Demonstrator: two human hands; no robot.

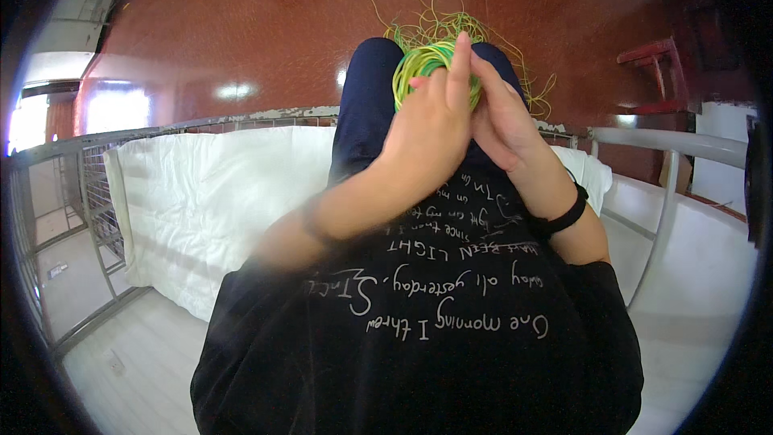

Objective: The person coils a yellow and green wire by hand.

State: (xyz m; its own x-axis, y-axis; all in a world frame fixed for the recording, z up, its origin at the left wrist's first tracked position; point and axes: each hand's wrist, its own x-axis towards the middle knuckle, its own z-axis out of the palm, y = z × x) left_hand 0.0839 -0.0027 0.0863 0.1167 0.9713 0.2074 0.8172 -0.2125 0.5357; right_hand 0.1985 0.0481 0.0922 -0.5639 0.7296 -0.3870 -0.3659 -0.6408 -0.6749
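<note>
A coil of yellow-green wire (427, 57) is between my hands, just above my knees. My left hand (431, 133) is closed on the coil's near left side, with one finger pointing up along its face. From the right, my right hand (515, 125) grips the coil's edge, its fingers bent in toward the left hand. My palms hide much of the coil's near part. Beyond my knees spreads a loose tangle of the same thin wire (435, 31), with stray loops to the far left and down the right side.
I sit on a bed with a white sheet (225, 201). A grey metal rail (676, 145) stands at right, and a metal frame (88, 193) at left. Past the bed edge lies a reddish-brown floor (258, 24). A red wooden stool (656, 72) is at far right.
</note>
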